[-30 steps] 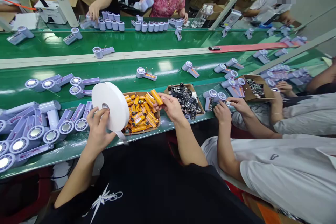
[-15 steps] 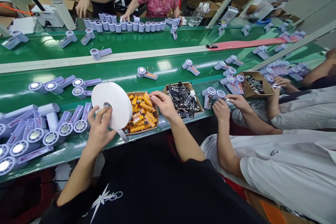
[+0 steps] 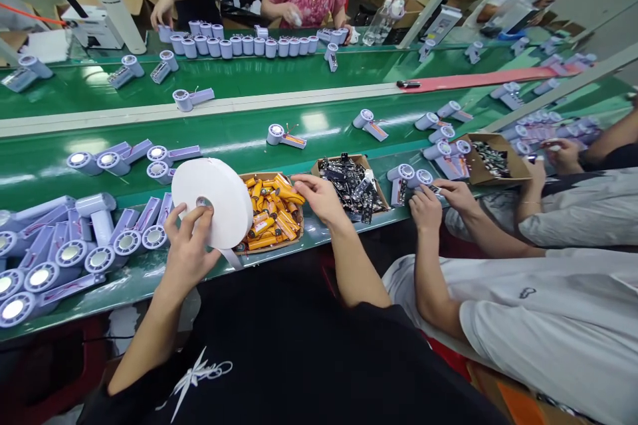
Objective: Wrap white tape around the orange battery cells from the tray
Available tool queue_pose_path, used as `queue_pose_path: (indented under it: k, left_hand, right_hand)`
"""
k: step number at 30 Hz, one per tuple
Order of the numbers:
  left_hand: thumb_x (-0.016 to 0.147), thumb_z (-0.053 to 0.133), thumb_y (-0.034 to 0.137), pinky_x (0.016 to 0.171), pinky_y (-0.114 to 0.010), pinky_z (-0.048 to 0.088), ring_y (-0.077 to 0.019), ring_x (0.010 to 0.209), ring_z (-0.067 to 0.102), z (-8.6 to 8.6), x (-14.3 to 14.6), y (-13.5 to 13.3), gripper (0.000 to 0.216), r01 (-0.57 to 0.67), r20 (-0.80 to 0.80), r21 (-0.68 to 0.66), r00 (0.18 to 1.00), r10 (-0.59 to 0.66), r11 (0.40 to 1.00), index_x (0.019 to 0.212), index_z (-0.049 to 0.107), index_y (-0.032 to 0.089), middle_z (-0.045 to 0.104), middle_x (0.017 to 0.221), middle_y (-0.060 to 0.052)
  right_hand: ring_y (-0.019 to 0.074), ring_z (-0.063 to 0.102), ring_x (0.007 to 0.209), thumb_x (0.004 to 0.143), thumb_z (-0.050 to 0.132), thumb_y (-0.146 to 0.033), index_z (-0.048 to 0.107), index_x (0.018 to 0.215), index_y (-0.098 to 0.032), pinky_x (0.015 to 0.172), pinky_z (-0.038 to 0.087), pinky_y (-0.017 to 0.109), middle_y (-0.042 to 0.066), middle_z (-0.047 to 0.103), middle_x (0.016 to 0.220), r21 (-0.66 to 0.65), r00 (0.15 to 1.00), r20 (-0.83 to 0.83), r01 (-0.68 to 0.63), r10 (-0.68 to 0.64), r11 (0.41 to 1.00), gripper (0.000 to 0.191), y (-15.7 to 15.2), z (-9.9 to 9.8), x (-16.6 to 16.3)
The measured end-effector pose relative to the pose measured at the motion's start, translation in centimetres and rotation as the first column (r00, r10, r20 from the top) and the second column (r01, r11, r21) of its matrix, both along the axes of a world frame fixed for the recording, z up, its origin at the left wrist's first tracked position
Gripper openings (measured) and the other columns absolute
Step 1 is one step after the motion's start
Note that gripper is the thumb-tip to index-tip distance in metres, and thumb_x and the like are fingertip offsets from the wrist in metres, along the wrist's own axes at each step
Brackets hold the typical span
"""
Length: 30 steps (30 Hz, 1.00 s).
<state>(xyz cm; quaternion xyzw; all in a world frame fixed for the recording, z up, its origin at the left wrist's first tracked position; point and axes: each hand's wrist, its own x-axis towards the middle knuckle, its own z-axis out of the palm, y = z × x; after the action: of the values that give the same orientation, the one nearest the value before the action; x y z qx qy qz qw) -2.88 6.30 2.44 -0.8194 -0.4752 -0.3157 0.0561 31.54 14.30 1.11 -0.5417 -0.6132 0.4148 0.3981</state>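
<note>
My left hand grips a large white tape roll by its core and holds it upright over the belt's near edge, with a short tail of tape hanging below. My right hand reaches into a shallow cardboard box full of orange batteries. Its fingertips are closed in a pinch on one battery at the box's right side.
A second box of small black parts sits right of the batteries. Several lilac hand-held fans lie in a crowd at the left, and others ride the green conveyor belt. A co-worker's hands work at my right; other people stand across the belt.
My right hand, which held one orange battery raised above the box, has dropped down into the box among the batteries. The tape roll has stayed in my left hand.
</note>
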Motion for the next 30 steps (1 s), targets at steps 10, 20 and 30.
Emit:
queue_pose_path:
  k: [10, 20, 30]
  left_hand:
    - [0.082, 0.078, 0.011, 0.125, -0.066, 0.04, -0.0462, 0.15, 0.041, 0.0, -0.3, 0.1, 0.094, 0.03, -0.032, 0.011, 0.999, -0.03, 0.999, 0.167, 0.039, 0.027, 0.064, 0.14, -0.017]
    - [0.082, 0.073, 0.003, 0.123, -0.06, 0.042, -0.0456, 0.151, 0.039, 0.6, 0.7, -0.5, 0.1, 0.09, -0.101, -0.008, 0.991, -0.091, 0.996, 0.172, 0.037, 0.026, 0.068, 0.143, -0.016]
    - [0.097, 0.067, 0.006, 0.13, -0.051, 0.037, -0.0337, 0.15, 0.049, 2.4, 1.7, -1.2, 0.073, 0.204, -0.271, 0.0, 0.942, -0.196, 0.979, 0.166, 0.051, 0.024, 0.075, 0.143, -0.01]
  right_hand:
    - [0.0116, 0.061, 0.06, 0.094, 0.076, -0.064, 0.07, 0.109, -0.026, 0.062, 0.055, 0.027, -0.003, 0.072, 0.086, -0.105, 0.833, -0.552, -0.012, -0.048, 0.994, 0.041, -3.7, 1.1, -2.7]
    - [0.0221, 0.08, 0.098, 0.082, 0.08, -0.031, 0.063, 0.119, -0.024, 0.079, 0.067, 0.035, 0.01, 0.082, 0.126, -0.108, 0.612, -0.791, -0.153, 0.008, 0.982, 0.041, -5.9, 5.7, -3.5]
    - [0.029, 0.049, 0.162, 0.067, 0.066, -0.017, 0.067, 0.142, -0.026, 0.139, 0.034, 0.053, 0.004, 0.065, 0.163, -0.102, 0.62, -0.772, -0.332, 0.136, 0.938, 0.076, -4.7, 7.3, -3.8]
